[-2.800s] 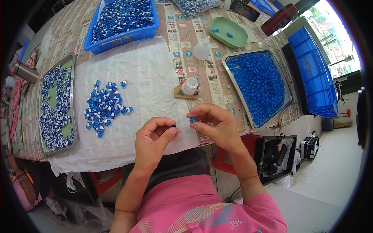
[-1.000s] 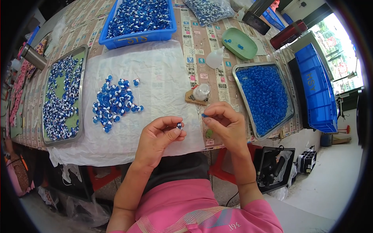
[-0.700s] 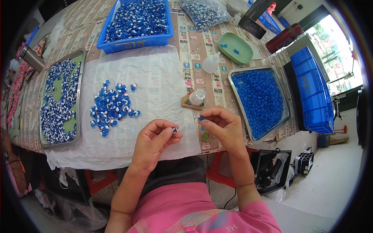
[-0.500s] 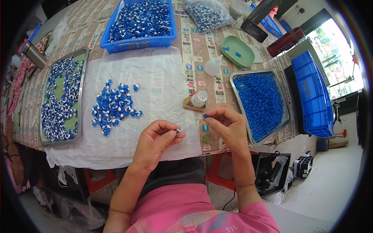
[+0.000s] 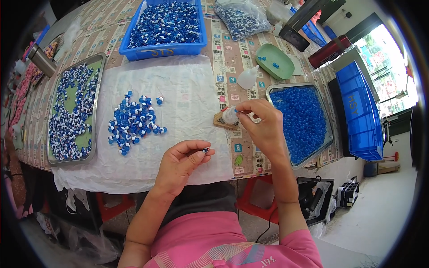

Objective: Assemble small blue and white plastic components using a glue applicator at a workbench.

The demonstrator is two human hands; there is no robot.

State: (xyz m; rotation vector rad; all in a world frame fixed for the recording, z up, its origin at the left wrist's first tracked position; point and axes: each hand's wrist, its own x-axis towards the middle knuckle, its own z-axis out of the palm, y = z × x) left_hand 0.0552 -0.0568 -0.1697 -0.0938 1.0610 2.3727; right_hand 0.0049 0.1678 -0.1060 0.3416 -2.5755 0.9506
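My left hand point(image 5: 181, 165) is closed in a pinch above the near edge of the white sheet. A small dark-and-white piece point(image 5: 206, 150) shows at its fingertips, too small to make out fully. My right hand point(image 5: 263, 123) pinches a small blue bead point(image 5: 236, 111) at the mouth of a small clear jar point(image 5: 229, 116). The fingertips partly cover the jar, and whether the bead touches it I cannot tell. The jar sits on a little wooden block point(image 5: 220, 120). To the left, a loose pile of blue-and-white bead pieces point(image 5: 134, 119) lies on the white sheet point(image 5: 187, 85).
A metal tray point(image 5: 333, 134) of blue beads stands at right, another tray point(image 5: 99, 73) of blue-and-white pieces at left. A blue bin point(image 5: 163, 51) filled with pieces is at the back. Near the jar are a white squeeze bottle point(image 5: 247, 78) and a green dish point(image 5: 282, 71).
My right hand has moved up and away from me, bringing the blue bead to the jar. My left hand has barely moved and keeps its pinch.
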